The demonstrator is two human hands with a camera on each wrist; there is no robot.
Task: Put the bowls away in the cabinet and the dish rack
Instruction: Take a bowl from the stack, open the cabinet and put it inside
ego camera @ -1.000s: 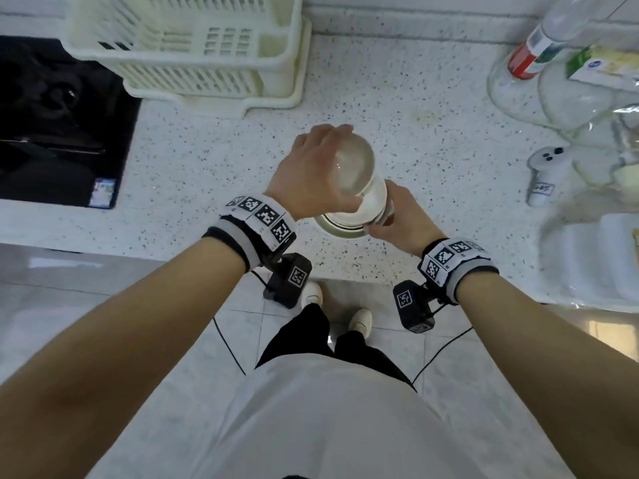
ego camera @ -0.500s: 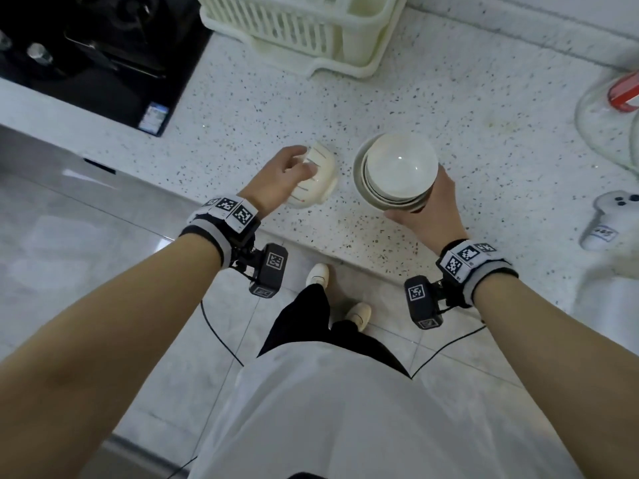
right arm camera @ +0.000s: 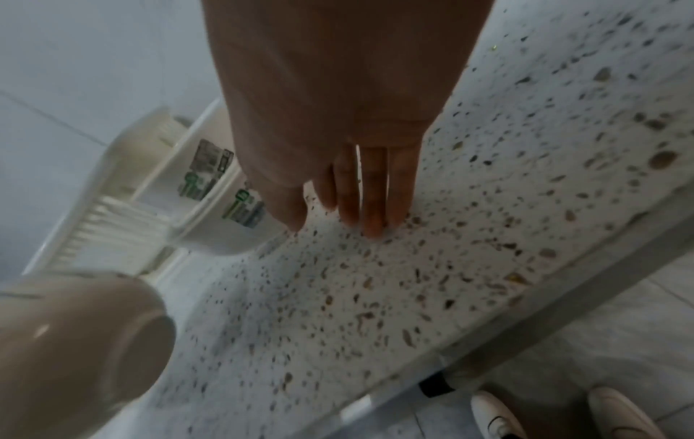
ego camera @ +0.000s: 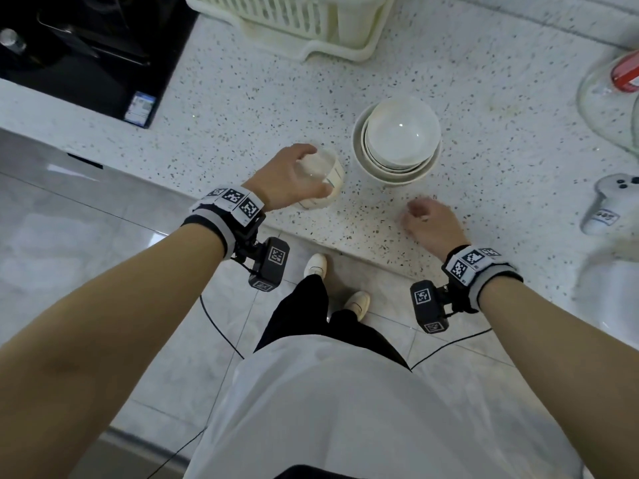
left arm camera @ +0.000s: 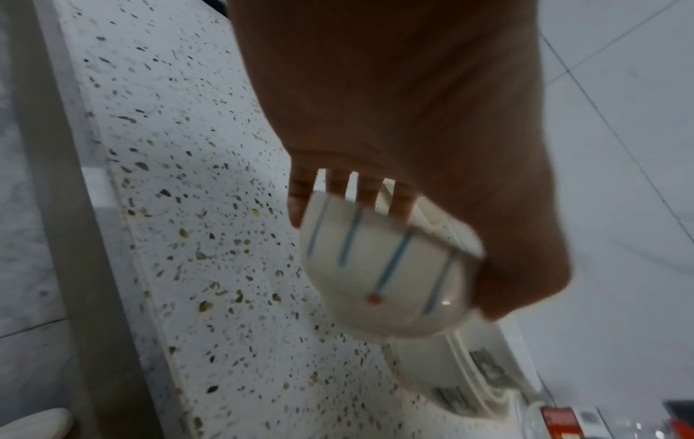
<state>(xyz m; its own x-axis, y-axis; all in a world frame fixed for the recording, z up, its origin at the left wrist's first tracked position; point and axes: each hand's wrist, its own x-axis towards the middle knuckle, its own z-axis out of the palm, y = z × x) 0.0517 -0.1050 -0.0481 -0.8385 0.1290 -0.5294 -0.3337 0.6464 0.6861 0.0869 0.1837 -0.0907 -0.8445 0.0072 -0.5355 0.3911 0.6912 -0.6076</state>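
Note:
My left hand (ego camera: 290,174) grips a small white bowl with blue stripes (ego camera: 325,181) by its rim, just above the counter's front edge; the left wrist view shows the fingers over the striped bowl (left arm camera: 383,273). A stack of several white bowls (ego camera: 397,140) stands on the speckled counter (ego camera: 242,108) to the right of it. My right hand (ego camera: 427,219) hovers empty with relaxed fingers in front of the stack, apart from it. In the right wrist view the right hand's fingers (right arm camera: 370,193) point down toward the counter and the stack (right arm camera: 75,341) fills the lower left.
A cream dish rack (ego camera: 304,25) on its tray stands at the back of the counter. A black stove (ego camera: 86,46) lies at the left. A glass cover with a red-labelled bottle (ego camera: 622,70) and a white controller (ego camera: 608,202) sit at the right.
My right hand has let go of the bowl stack and drawn back toward the counter edge. The left hand has brought the striped bowl nearer the front edge.

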